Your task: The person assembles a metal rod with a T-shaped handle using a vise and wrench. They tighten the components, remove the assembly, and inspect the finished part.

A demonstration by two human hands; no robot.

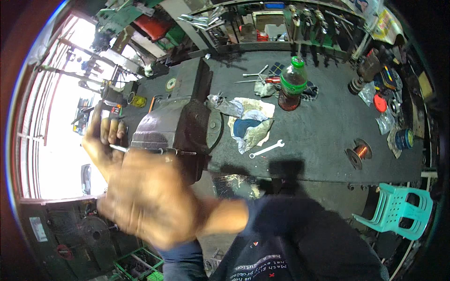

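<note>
We are seeing our right hand (150, 201) smeared by motion blur, its fingers indistinguishable, and it is covering the front of the vise (173, 126). The rod (118, 148) our left hand (104, 140) is gripping is disappearing behind it.

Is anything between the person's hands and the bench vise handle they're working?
Nothing visible. The left hand already grips the thin metal handle bar of the bench vise. The blurred right hand sits in front of the vise, hiding part of the bar from the camera.

Large dark bench vise (176, 124) at the workbench's front-left edge; thin metal handle bar (140, 151) (horizontal), left end gripped
</note>
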